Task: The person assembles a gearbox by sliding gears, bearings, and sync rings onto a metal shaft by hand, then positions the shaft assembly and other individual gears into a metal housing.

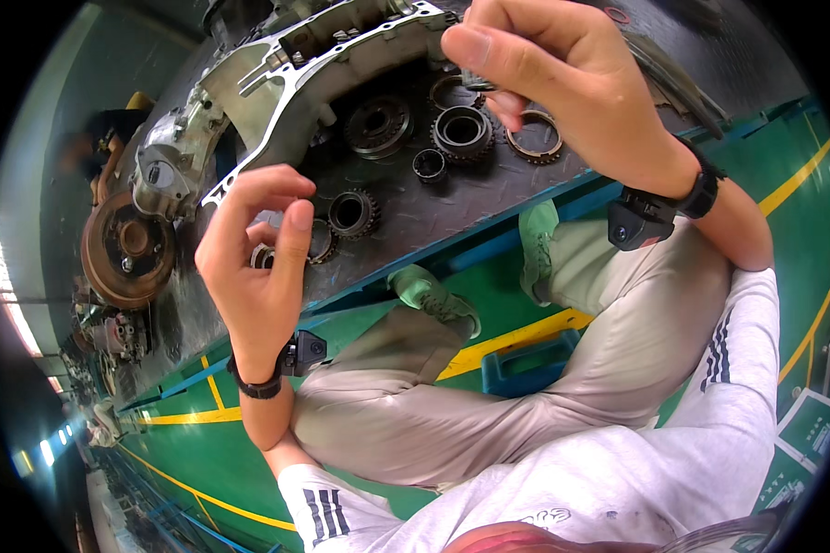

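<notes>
My right hand (572, 83) is raised over the far part of the bench, with a small dark metal piece (476, 81) held at its fingertips; the fingers hide most of it. Above the near left part of the bench hovers my left hand (258, 249), its thumb and curled fingers apart and nothing visible between them. Close beside it lie a toothed gear (354, 214) and a thin ring (322, 241). Between the hands sit a round hub (378, 126), a larger gear (461, 135), a small bearing (429, 165) and a brass-coloured synchronizer ring (534, 138).
An open aluminium gearbox housing (258, 92) fills the back of the dark metal bench (406, 217). A rusty brake disc (129, 249) stands to the left, with more parts (115, 336) beyond. Another person (111, 147) is at the far left. A blue stool (530, 364) is under me.
</notes>
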Action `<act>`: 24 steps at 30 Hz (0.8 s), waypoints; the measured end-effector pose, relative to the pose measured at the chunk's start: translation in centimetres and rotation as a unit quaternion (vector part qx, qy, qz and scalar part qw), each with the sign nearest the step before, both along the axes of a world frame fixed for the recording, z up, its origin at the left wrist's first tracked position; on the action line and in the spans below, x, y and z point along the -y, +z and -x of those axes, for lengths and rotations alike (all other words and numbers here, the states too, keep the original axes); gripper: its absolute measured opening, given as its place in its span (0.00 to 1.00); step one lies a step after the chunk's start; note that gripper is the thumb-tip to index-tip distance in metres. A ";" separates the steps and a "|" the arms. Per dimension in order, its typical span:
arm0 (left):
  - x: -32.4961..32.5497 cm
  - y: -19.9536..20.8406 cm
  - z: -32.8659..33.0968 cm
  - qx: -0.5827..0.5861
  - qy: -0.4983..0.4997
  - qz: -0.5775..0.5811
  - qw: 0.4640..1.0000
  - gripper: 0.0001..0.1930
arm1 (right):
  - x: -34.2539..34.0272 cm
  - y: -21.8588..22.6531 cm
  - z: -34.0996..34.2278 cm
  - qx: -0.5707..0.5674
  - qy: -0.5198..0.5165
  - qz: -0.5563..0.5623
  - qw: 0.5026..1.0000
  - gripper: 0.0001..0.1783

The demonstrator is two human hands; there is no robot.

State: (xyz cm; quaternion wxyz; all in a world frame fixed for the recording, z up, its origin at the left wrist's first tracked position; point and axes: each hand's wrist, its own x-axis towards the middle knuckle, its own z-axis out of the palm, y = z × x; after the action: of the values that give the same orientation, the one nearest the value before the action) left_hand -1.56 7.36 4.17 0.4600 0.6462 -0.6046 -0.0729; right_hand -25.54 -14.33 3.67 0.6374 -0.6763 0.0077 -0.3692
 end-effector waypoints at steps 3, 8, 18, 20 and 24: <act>0.5 -0.2 0.7 0.140 0.015 -0.130 0.981 0.16 | -0.3 1.6 1.4 -0.053 -0.013 -0.028 0.998 0.16; 0.7 -2.3 -0.1 0.281 -0.054 -0.212 0.934 0.36 | -1.1 0.8 0.1 -0.060 -0.083 -0.009 0.995 0.11; 1.3 -3.4 -1.0 0.266 -0.021 -0.213 0.940 0.35 | 0.7 -1.8 0.2 -0.150 -0.049 0.265 0.951 0.11; 1.6 -3.5 -1.1 0.257 -0.032 -0.224 0.940 0.34 | 0.2 -1.3 -0.2 -0.187 -0.047 0.239 0.952 0.11; 1.8 -3.3 -0.7 0.236 -0.011 -0.233 0.943 0.33 | 0.6 -0.9 -1.0 -0.145 -0.084 0.377 0.911 0.20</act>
State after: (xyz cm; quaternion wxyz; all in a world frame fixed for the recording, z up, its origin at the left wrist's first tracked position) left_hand -0.81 5.55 0.83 0.1400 0.7273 -0.6690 -0.0626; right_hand -24.54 -14.96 2.77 0.2933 -0.9094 0.0168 -0.2945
